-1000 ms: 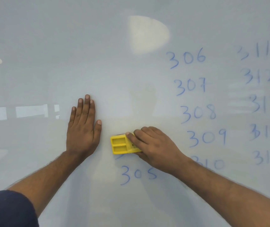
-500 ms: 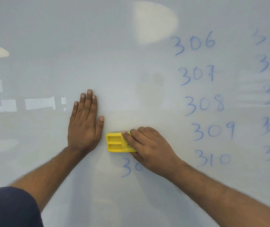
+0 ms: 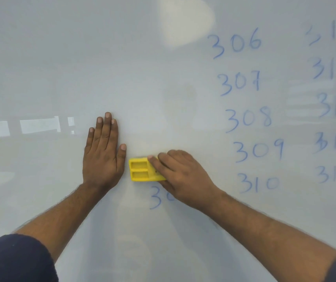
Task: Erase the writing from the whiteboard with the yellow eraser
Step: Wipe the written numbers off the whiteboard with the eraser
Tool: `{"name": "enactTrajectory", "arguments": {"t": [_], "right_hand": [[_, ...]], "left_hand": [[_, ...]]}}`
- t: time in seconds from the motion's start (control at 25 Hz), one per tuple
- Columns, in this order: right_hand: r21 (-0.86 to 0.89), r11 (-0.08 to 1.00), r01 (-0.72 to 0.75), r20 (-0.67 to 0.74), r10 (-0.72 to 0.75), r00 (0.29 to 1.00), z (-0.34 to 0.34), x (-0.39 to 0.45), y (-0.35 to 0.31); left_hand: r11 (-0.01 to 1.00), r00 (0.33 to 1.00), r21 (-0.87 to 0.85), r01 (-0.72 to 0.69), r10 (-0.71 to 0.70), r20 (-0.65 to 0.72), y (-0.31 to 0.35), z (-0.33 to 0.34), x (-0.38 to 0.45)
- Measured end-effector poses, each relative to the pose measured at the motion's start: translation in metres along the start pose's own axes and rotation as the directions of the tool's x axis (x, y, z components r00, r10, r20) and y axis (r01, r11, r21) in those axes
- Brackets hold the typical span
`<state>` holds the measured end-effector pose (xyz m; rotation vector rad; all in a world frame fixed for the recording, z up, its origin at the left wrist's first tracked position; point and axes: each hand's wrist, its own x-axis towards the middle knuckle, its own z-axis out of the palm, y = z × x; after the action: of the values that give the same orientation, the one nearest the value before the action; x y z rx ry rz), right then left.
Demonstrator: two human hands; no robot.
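The whiteboard [image 3: 142, 68] fills the view. My right hand [image 3: 183, 176] grips the yellow eraser [image 3: 140, 169] and presses it flat on the board. Just below the eraser a blue "3" and part of a "0" [image 3: 157, 198] show; my right hand hides the other digits of that number. My left hand [image 3: 103, 155] lies flat on the board with its fingers together, its thumb nearly touching the eraser's left end. Blue numbers 306 to 310 [image 3: 248, 117] run down a column on the right, and 311 to 315 [image 3: 334, 106] run down the far right edge.
The board's left half and upper middle carry no writing, only pale reflections of ceiling lights [image 3: 185, 21] and windows [image 3: 38, 125]. Dark sleeves sit at the bottom left corner [image 3: 14, 259] and the bottom right corner.
The eraser and my right hand have slid left, close to my left thumb, and now cover the end of "305". My left hand has stayed flat in place.
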<state>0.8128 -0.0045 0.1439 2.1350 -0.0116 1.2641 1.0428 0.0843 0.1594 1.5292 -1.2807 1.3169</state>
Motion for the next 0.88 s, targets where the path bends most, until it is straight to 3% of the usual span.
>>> {"name": "enactTrajectory", "arguments": {"t": [0.08,0.2,0.4,0.72,0.8,0.88], "right_hand": [[-0.027,0.997,0.073,0.077,-0.071,0.995,-0.004,-0.022,0.001],[-0.062,0.995,0.084,0.078,-0.079,0.994,-0.022,-0.032,0.018],[-0.009,0.974,-0.225,-0.069,0.224,0.972,-0.023,0.003,0.018],[-0.02,0.998,0.054,0.17,-0.05,0.984,-0.011,-0.066,-0.014],[-0.044,0.998,0.048,0.17,-0.04,0.985,-0.021,-0.069,-0.003],[-0.051,0.997,-0.066,0.107,0.071,0.992,-0.027,-0.053,0.006]], "left_hand": [[1.0,1.0,-0.001,-0.004,0.004,0.005,0.0,0.001,-0.003],[1.0,1.0,-0.001,0.005,-0.005,0.004,0.0,0.001,-0.007],[0.999,1.0,-0.019,0.03,-0.03,-0.004,0.003,0.004,-0.012],[1.0,1.0,-0.004,-0.008,0.008,0.009,0.0,0.004,-0.019],[1.0,1.0,0.002,-0.005,0.005,0.007,0.001,0.005,-0.021],[1.0,1.0,0.002,-0.002,0.002,0.008,0.002,0.005,-0.023]]}}
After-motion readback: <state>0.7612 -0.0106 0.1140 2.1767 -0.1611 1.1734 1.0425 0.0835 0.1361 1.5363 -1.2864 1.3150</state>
